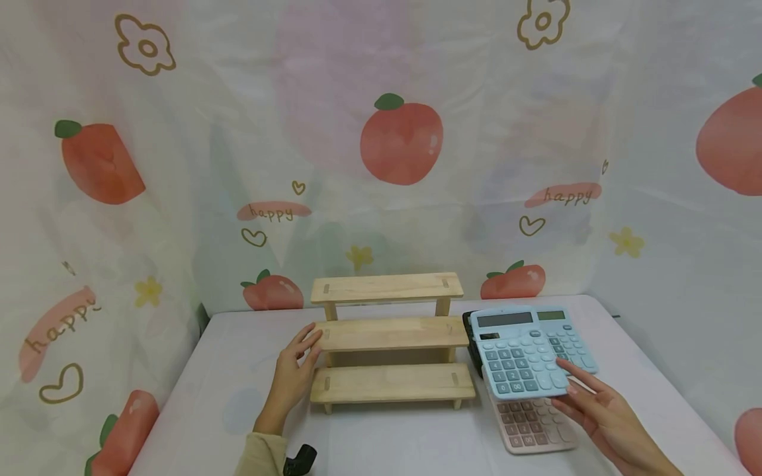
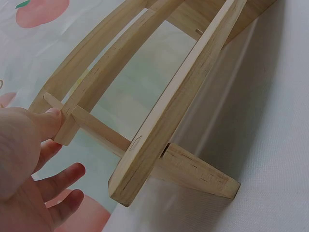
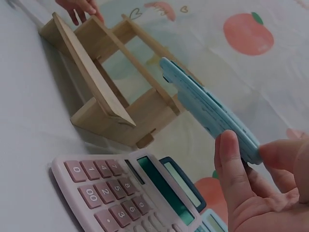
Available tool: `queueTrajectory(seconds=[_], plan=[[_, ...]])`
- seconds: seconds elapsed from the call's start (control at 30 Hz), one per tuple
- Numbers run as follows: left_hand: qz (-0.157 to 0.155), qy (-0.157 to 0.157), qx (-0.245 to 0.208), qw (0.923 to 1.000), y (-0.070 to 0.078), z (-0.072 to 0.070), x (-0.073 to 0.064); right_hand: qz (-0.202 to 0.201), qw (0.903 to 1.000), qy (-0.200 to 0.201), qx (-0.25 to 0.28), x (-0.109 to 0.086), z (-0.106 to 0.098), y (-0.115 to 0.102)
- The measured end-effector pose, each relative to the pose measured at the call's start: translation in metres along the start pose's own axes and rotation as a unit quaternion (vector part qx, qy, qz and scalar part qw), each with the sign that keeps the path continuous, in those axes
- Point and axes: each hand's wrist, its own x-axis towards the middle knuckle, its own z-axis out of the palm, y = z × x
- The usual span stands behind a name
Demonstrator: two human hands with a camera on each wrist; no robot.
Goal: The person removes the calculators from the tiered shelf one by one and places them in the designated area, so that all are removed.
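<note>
A three-tier wooden display stand (image 1: 389,334) is at the middle of the table. My left hand (image 1: 292,377) pinches the left end of its middle plank; in the left wrist view the thumb (image 2: 48,123) lies against the plank end and the other fingers are spread below. Between thumb and fingers, my right hand (image 1: 613,413) holds a light blue calculator (image 1: 518,357) by its lower right corner. In the right wrist view this calculator (image 3: 212,116) is tilted and raised above a pink calculator (image 3: 104,186), which it partly hides in the head view.
Behind the held calculator lies another light blue calculator (image 1: 574,340), partly covered. A dark-edged calculator (image 1: 470,337) shows at its left, close to the stand. Fruit-printed cloth (image 1: 405,231) hangs behind the white table (image 1: 387,436). A black object (image 1: 300,459) is beside the left sleeve.
</note>
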Motion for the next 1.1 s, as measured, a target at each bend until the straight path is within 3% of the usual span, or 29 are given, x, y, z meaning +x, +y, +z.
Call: queueTrajectory(seconds=[0.2,0.43,0.7,0.93,1.1], plan=[[-0.011,-0.004,-0.011,0.9999,0.001,-0.001,-0.002,-0.001,0.9999,0.014,0.003,-0.005,-0.008,0.002],[-0.003,0.001,0.0,1.0,-0.001,0.001,-0.004,-0.021,0.9991,-0.006,0.036,-0.01,-0.018,0.007],[0.002,0.006,0.006,1.0,-0.001,0.002,-0.005,0.029,0.9973,0.066,-0.014,-0.017,-0.034,0.012],[-0.004,-0.003,-0.009,1.0,0.001,0.001,-0.006,0.033,0.9986,0.025,0.033,-0.024,-0.05,0.012],[0.003,0.003,-0.001,1.0,0.001,0.001,-0.004,0.062,0.9953,0.072,0.022,-0.028,-0.058,0.01]])
